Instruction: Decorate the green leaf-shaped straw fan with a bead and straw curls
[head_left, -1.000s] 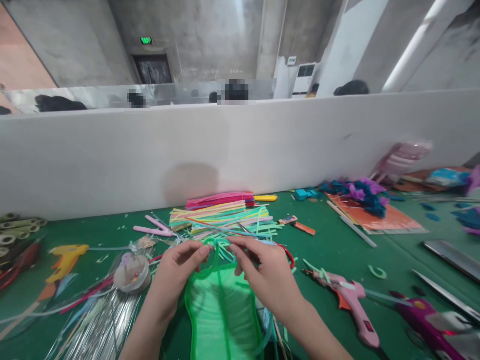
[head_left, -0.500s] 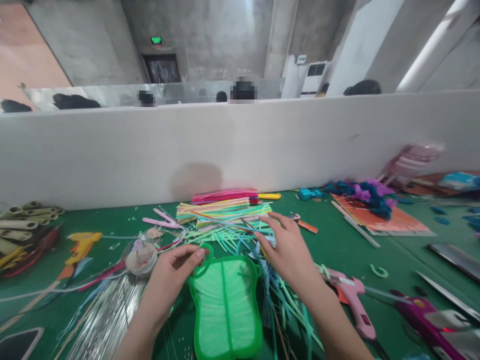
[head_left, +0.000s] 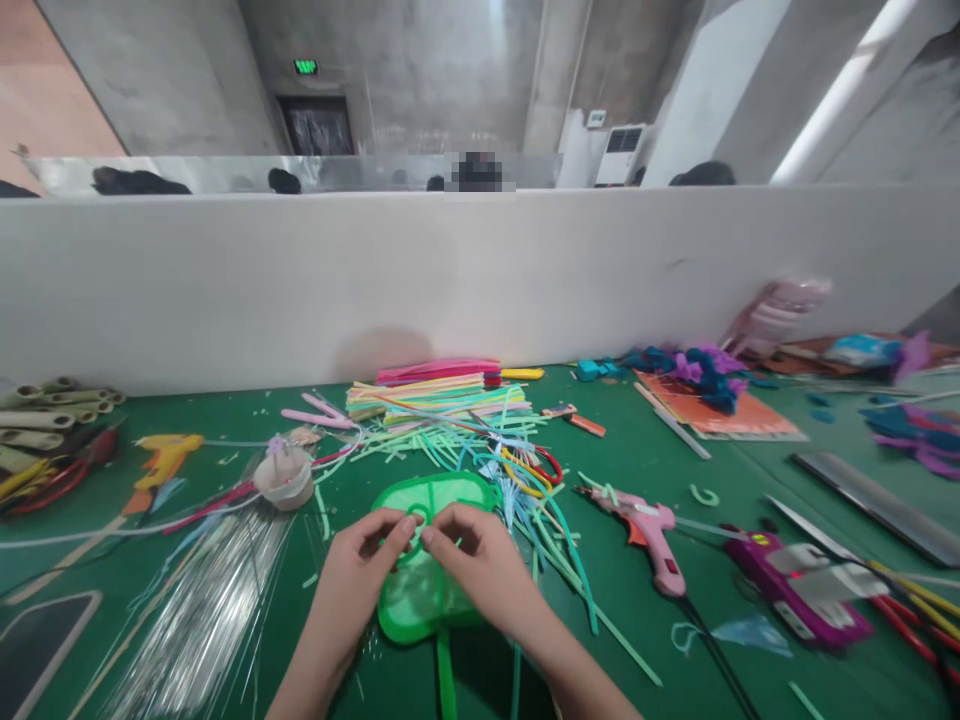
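Note:
A green, flat, leaf-shaped mesh piece with a thick green rim (head_left: 442, 497) lies on the green table in front of me. My left hand (head_left: 365, 575) and my right hand (head_left: 469, 565) meet over its middle, fingertips pinched together on a small green loop (head_left: 417, 519) at the piece's surface. A green stem runs from the piece toward me, between my forearms. Just beyond lies a loose heap of coloured strips (head_left: 450, 415).
A pink glue gun (head_left: 649, 530) and a purple glue gun (head_left: 795, 590) lie to the right, a yellow one (head_left: 161, 457) to the left. Pink scissors (head_left: 319, 415), a small cup (head_left: 285, 480), clear rods (head_left: 187, 620), a white partition wall (head_left: 480, 280) behind.
My right hand came back from the strip heap to the green piece and now pinches with the left. The green piece sits lower and nearer to me in view.

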